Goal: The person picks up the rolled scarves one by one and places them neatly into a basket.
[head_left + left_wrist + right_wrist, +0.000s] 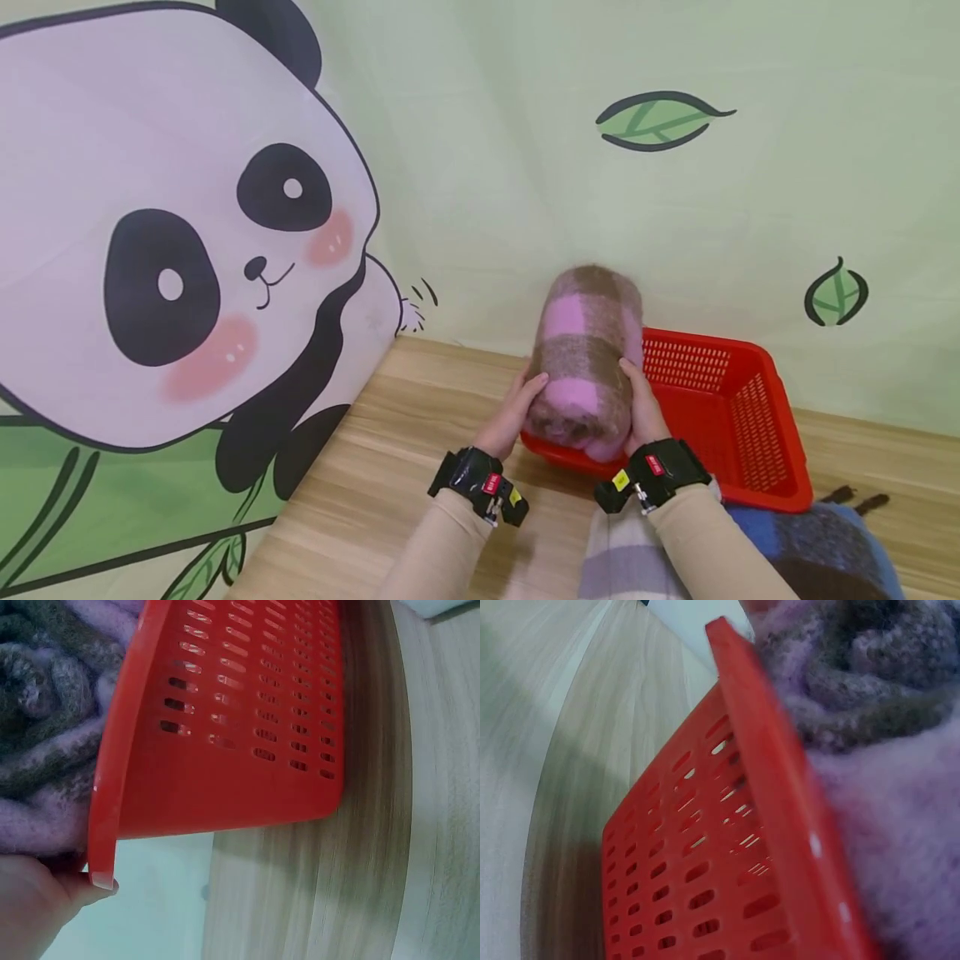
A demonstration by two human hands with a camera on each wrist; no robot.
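A rolled pink-and-brown checked blanket [583, 362] stands on end over the near left corner of a red plastic basket [742, 433]. My left hand [517, 410] presses its left side and my right hand [641, 402] presses its right side, the roll clasped between the two palms. The left wrist view shows the basket's slotted wall [240, 727] from outside, the fuzzy blanket [45, 735] above the rim and part of a finger [37, 907]. In the right wrist view the blanket [885, 750] bulges over the basket rim [780, 795].
The basket sits on a light wooden table [375, 467] against a green wall with a panda picture [172, 250] on the left. Another folded checked blanket, blue and grey [817, 550], lies at the near right edge under my right forearm.
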